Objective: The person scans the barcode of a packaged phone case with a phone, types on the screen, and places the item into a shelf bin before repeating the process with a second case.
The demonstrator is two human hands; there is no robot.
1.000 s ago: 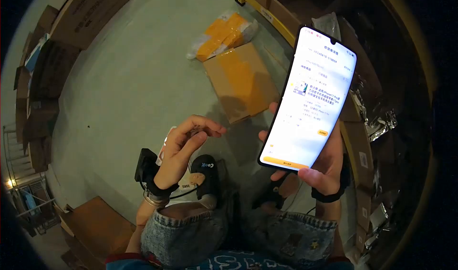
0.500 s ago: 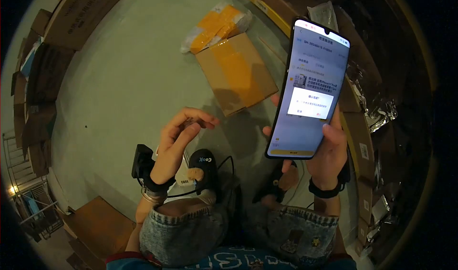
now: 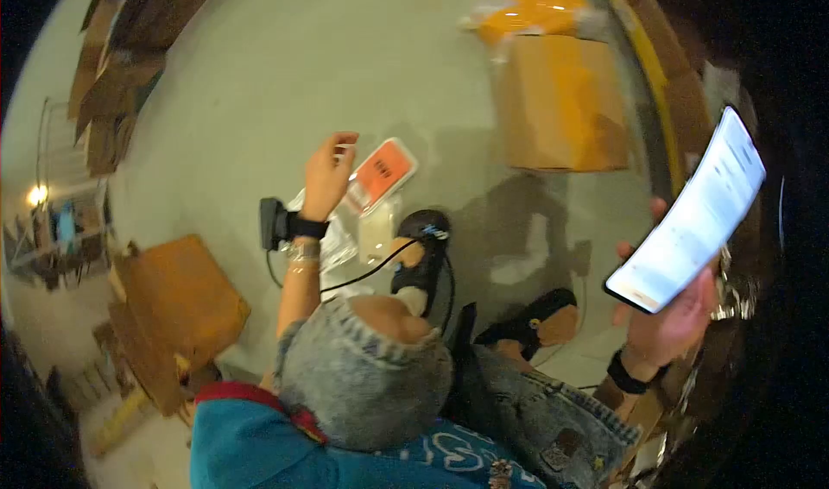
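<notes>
A smartphone (image 3: 691,217) with a bright, blurred screen is in my right hand (image 3: 682,312), whose fingers wrap behind it at the right. My left hand (image 3: 328,176) reaches forward over the floor, its fingers loosely bent and slightly apart, with nothing clearly held. Just right of its fingertips lies a flat package with an orange face (image 3: 382,175) and a pale border. Beneath it are a clear, pale case-like piece (image 3: 378,230) and crumpled clear plastic wrapping (image 3: 339,240), partly hidden by my wrist.
A taped carton (image 3: 566,105) stands ahead on the floor, with a yellow-taped plastic parcel (image 3: 531,12) behind it. Another brown box (image 3: 181,295) is at the left. Shelving with cartons lines the right side. A black cable runs from my left wrist device (image 3: 275,224).
My view has turned left, so the carton and phone sit farther right. My left hand has moved forward beside the orange package, now in view. The phone's pop-up is no longer discernible.
</notes>
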